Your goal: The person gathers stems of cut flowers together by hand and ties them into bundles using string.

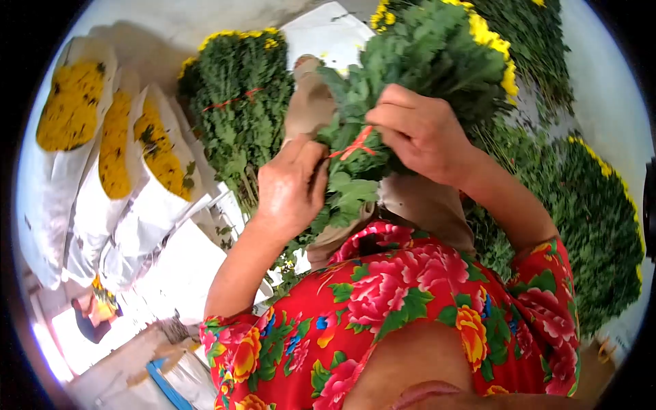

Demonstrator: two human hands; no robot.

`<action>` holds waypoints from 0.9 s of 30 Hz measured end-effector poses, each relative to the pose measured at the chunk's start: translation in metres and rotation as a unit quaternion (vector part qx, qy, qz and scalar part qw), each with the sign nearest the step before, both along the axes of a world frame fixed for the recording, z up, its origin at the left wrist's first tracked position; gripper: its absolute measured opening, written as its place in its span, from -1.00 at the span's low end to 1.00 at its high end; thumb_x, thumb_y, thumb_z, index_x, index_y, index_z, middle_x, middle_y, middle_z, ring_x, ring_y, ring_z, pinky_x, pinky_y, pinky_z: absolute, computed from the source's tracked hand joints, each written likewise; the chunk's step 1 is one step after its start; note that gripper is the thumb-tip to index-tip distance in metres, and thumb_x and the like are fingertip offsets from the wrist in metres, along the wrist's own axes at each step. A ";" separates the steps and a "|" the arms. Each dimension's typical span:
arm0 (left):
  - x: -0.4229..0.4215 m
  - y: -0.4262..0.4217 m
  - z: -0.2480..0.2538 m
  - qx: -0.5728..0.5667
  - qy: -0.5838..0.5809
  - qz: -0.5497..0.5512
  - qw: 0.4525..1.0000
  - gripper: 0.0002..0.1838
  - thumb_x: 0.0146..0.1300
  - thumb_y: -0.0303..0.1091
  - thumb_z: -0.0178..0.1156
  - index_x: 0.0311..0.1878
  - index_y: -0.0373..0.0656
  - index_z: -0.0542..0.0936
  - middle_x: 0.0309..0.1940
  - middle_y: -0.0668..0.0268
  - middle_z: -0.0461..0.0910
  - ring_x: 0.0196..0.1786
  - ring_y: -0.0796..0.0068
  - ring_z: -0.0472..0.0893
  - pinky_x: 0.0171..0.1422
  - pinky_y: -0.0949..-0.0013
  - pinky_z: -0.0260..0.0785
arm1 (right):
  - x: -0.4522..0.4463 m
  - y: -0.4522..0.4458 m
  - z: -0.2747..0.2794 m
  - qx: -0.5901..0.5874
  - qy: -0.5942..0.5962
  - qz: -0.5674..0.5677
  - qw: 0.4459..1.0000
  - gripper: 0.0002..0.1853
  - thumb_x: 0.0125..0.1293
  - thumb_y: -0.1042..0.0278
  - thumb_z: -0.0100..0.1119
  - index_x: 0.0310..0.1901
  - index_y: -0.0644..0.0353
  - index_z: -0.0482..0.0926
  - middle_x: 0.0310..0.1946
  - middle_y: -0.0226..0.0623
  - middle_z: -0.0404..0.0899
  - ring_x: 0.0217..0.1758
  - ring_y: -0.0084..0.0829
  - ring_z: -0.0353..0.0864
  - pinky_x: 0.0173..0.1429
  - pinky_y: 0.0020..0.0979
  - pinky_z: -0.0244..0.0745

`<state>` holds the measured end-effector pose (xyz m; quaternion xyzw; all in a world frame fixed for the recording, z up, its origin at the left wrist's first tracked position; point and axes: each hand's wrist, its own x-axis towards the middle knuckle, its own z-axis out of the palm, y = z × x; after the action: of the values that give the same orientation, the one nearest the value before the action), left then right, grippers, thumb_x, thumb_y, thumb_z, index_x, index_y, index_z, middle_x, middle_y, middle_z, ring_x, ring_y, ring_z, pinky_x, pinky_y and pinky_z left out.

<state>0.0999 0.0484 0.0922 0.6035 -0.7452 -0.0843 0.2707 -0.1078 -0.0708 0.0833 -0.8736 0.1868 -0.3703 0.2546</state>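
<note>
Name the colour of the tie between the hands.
Orange-red tie, best seen in the head view.

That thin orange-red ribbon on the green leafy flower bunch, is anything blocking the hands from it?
Nothing that I can see. The thin orange-red ribbon lies in plain sight across the leafy green bunch with yellow flowers, right between the bare left hand and bare right hand. Whether they pinch it is unclear.

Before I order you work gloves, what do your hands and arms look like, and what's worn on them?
The left hand and right hand show no gloves, and the forearms are bare. The short sleeves are red, with pink flowers and green leaves.
</note>
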 end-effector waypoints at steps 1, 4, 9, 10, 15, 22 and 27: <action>-0.002 0.002 0.005 -0.003 0.018 0.022 1.000 -0.86 0.11 -0.58 0.21 -0.24 -0.21 0.52 -0.28 0.15 0.52 -0.30 0.04 0.58 -0.26 0.18 0.45 | -0.002 -0.003 -0.002 -0.004 -0.015 0.013 1.000 -0.81 0.15 0.60 0.18 -0.19 0.20 0.53 -0.34 -0.22 0.44 -0.36 -0.10 0.55 -0.31 -0.26 0.46; -0.014 0.011 0.016 0.016 0.034 0.035 0.999 -0.36 0.06 -0.27 0.41 0.17 -0.30 0.40 0.08 -0.02 0.44 0.09 -0.06 0.50 0.09 0.07 0.43 | -0.004 -0.003 0.008 0.068 -0.016 0.010 0.997 -0.79 0.17 0.58 0.20 -0.13 0.21 0.55 -0.31 -0.21 0.49 -0.34 -0.12 0.57 -0.28 -0.30 0.47; -0.026 0.017 -0.011 0.077 -0.072 0.047 0.993 0.11 -0.24 -0.23 0.56 0.41 -0.32 0.18 0.17 -0.07 0.39 0.17 -0.08 0.45 0.19 0.12 0.44 | 0.005 0.021 0.025 0.031 0.015 -0.014 0.999 -0.70 0.14 0.56 0.29 -0.05 0.23 0.58 -0.23 -0.18 0.55 -0.32 -0.21 0.60 -0.26 -0.31 0.51; -0.019 0.018 -0.009 0.105 -0.026 0.051 0.993 0.11 -0.26 -0.29 0.56 0.42 -0.32 0.19 0.19 -0.07 0.40 0.19 -0.08 0.47 0.20 0.15 0.46 | 0.005 0.029 0.032 0.027 0.009 -0.002 1.000 -0.70 0.14 0.56 0.29 -0.05 0.23 0.58 -0.23 -0.18 0.55 -0.32 -0.21 0.60 -0.26 -0.31 0.51; 0.044 0.025 -0.010 -0.023 0.173 0.161 0.972 -0.03 -0.14 -0.58 0.46 0.43 -0.23 0.26 0.24 -0.03 0.48 0.25 0.15 0.52 0.34 0.26 0.38 | -0.033 0.038 0.035 -0.139 -0.083 -0.120 0.980 -0.61 0.18 0.57 0.31 0.07 0.32 0.53 -0.07 -0.05 0.56 -0.15 -0.30 0.59 -0.18 -0.30 0.56; 0.208 -0.001 -0.029 -0.100 0.142 0.366 0.914 -0.13 -0.02 -0.45 0.46 0.41 -0.30 0.30 0.13 -0.04 0.58 -0.01 0.33 0.66 0.08 0.34 0.49 | -0.135 -0.003 -0.026 -0.006 0.058 -0.410 0.910 -0.79 0.40 0.51 0.13 0.03 0.31 0.55 -0.07 -0.24 0.54 -0.14 -0.39 0.51 -0.12 -0.39 0.44; 0.289 -0.047 -0.082 -0.044 0.103 0.427 0.897 -0.10 0.08 -0.25 0.45 0.46 -0.21 0.24 0.21 -0.01 0.51 0.00 0.22 0.64 0.06 0.20 0.48 | -0.179 0.017 -0.063 0.243 0.138 -0.430 0.859 -0.74 0.40 0.37 0.16 0.04 0.30 0.53 -0.08 -0.24 0.54 -0.12 -0.38 0.50 -0.05 -0.38 0.42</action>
<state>0.3890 0.0015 0.0107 0.8393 -0.3865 0.0102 0.3821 -0.2868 -0.0539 0.0201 -0.6591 0.6607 -0.2617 0.2459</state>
